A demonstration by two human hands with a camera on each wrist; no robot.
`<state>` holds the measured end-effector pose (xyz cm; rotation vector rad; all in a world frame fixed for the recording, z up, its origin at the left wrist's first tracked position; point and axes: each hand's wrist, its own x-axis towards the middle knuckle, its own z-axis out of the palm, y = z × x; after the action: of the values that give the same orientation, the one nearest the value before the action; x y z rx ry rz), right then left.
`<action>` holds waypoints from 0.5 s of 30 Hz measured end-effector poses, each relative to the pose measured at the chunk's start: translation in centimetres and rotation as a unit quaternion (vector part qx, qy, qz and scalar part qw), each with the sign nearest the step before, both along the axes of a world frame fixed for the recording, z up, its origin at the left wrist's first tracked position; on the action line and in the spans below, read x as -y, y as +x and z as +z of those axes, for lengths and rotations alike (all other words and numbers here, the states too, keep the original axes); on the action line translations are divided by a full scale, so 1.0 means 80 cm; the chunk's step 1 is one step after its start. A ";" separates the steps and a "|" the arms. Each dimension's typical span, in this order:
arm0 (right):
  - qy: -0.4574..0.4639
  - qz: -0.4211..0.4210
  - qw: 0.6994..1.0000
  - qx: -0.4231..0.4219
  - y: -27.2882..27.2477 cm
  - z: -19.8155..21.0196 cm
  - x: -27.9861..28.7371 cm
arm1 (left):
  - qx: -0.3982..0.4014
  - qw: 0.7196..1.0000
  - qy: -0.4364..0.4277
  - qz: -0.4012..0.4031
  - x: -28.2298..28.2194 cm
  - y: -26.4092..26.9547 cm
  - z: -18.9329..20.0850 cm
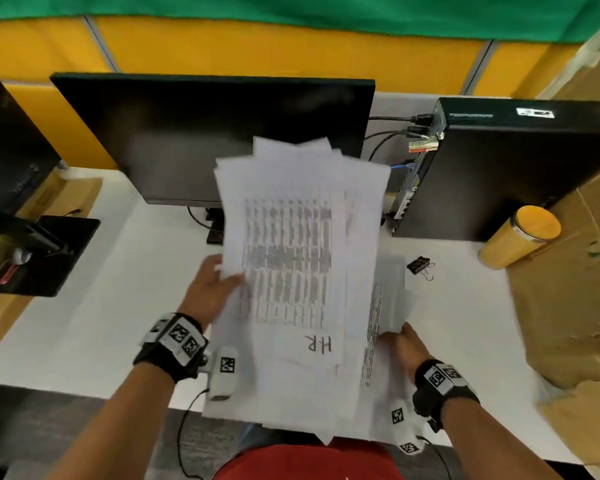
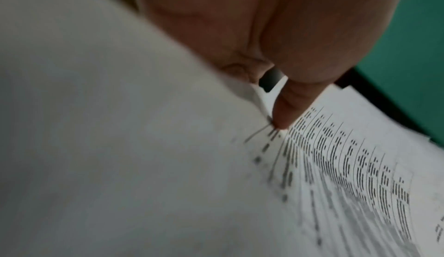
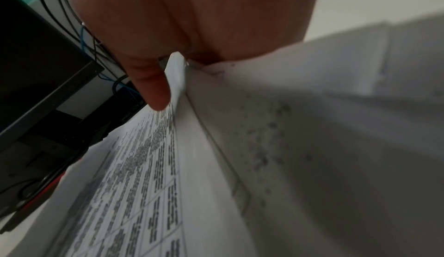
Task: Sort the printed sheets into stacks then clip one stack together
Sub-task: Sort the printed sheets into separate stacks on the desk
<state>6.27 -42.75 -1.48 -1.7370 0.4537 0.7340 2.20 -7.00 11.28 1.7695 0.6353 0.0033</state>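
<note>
The sheets [image 1: 302,271] are held as one loose, unsorted bundle above the desk's [image 1: 118,306] near edge, pinched by the left hand [image 1: 210,289] and right hand [image 1: 407,344], while the clip [image 1: 419,265] lies unused toward the right edge.

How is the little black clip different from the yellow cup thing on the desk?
The small black metal binder clip is tiny and dark with thin wire handles; the tall yellow cylindrical tumbler is much bigger, bright and round. The clip lies flat nearer the printed sheets; the tumbler stands further right beside the black computer case. Neither is touched by the hands.
</note>
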 end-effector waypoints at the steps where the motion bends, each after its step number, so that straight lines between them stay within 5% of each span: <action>1: 0.004 -0.014 1.000 -0.001 -0.002 0.010 -0.003 | -0.031 0.999 -0.007 -0.019 0.008 0.001 -0.026; 6: 0.037 -0.081 0.996 -0.012 -0.003 0.012 -0.007 | -0.159 0.979 0.112 -0.059 0.050 -0.008 -0.125; 15: 0.005 0.008 1.000 -0.004 -0.014 0.020 -0.013 | -0.194 0.934 0.202 -0.222 0.084 -0.005 -0.163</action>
<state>5.15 -41.75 0.16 -1.7301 0.4413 0.7538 1.84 -13.74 -1.74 2.3109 0.5217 -0.5765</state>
